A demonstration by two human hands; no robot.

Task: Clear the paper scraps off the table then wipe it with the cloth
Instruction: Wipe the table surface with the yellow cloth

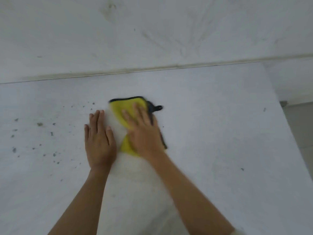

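A yellow cloth (130,114) with a dark trim is seen lying on the pale table (220,133), near its middle, and it is pressed flat beneath the right hand (144,133), whose fingers are spread straight across the fabric rather than curled round it. The left hand (100,141) is laid palm down on the bare table just beside the cloth, fingers straight and together, with nothing held. Small dark specks (39,124) are scattered over the table well to the left of both hands; whether these are scraps or stains cannot be told. The cloth is judged to be light, soft and limp, so it is likely to bunch or fold under a sideways push. A broad flat palm over its middle is judged the best hold, while the small dark loop (158,108) at its far corner is better left alone during wiping.
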